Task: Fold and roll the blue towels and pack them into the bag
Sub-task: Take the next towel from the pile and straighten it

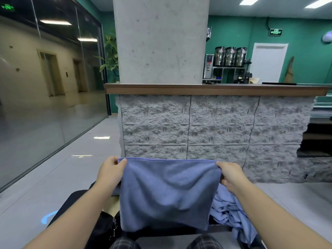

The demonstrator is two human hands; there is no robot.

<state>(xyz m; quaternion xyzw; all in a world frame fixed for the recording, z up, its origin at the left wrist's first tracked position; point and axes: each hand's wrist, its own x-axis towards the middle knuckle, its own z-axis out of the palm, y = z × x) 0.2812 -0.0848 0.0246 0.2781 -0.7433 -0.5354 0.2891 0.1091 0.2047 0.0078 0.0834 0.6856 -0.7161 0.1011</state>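
Counter wall (215,126): rough grey stone front under a wooden ledge, straight ahead, behind the raised cloth.
Pillar (161,40): pale concrete, rising from the ledge.
Floor (53,177): light glossy tiles, glass partition at left.
Blue towel (167,193): held up in the air, hanging flat, top edge stretched level between both hands, lower edge hanging free in front of the knees.
Towel pile (231,211): crumpled blue cloth, low at right, just beside the hanging towel and partly hidden by it.
Black bag (106,227): dark, low at left, metal clips showing; mostly hidden behind the towel and left arm.
Left hand (109,171): grip closed, fingers and thumb pinching the towel's top left corner.
Right hand (230,175): grip closed, pinching the top right corner.
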